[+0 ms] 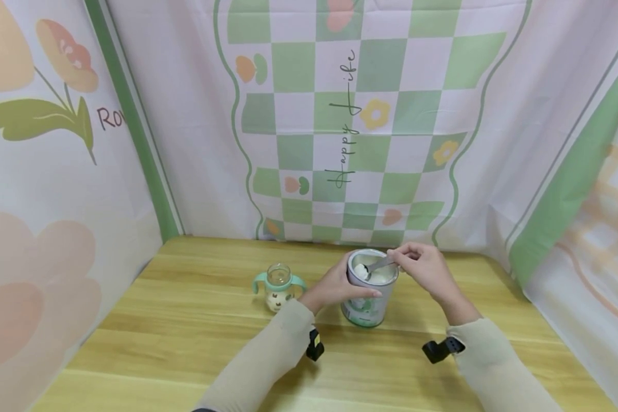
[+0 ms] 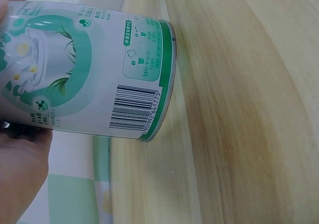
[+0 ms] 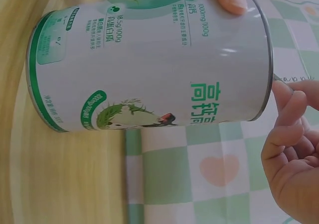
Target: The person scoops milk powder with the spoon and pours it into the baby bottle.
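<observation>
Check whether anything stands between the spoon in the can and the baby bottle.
The left hand does: it grips the powder can on the side facing the baby bottle. The right hand holds the spoon inside the can. Apart from that hand and the can's rim, only bare wooden table separates them.

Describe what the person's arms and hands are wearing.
Both hands, left hand and right hand, are bare: no gloves or rings show. Each arm wears a long beige sleeve to the wrist. A small black camera unit is strapped by each cuff; the left one shows a yellow mark.
</observation>
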### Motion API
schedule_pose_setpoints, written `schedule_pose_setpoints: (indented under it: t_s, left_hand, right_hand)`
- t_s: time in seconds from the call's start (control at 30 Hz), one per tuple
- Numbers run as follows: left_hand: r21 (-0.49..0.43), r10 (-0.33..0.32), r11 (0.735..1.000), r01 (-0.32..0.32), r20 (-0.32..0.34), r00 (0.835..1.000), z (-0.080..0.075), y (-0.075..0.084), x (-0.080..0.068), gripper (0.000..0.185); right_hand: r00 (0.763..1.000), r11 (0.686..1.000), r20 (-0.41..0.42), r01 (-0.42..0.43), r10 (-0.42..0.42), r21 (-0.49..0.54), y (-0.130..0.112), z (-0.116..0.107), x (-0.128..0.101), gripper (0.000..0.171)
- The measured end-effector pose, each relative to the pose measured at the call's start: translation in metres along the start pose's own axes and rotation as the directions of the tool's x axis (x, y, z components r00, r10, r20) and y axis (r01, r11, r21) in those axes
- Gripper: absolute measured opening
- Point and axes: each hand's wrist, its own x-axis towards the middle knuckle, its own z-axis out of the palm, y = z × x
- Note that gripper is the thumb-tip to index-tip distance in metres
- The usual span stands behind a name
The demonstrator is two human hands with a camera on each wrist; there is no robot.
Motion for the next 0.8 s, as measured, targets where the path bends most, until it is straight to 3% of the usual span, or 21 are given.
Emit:
schedule_pose_setpoints:
  t_s: [0.27,0.8]
  left_hand:
    - [-0.003,-0.014,1.0,0.014,0.005,1.0,0.001,-0.001,0.0,0.084]
    - [0.051,-0.072,0.996,0.073,-0.037,0.997,0.0,0.002,-0.002,0.089]
  right_hand:
    - [0.997,0.985,-0.056,-0.036,0.046,0.166,0.007,-0.001,-0.004,0.043]
    - [0.989,0.985,-0.128,-0.056,0.077,0.162,0.016,-0.001,-0.007,0.044]
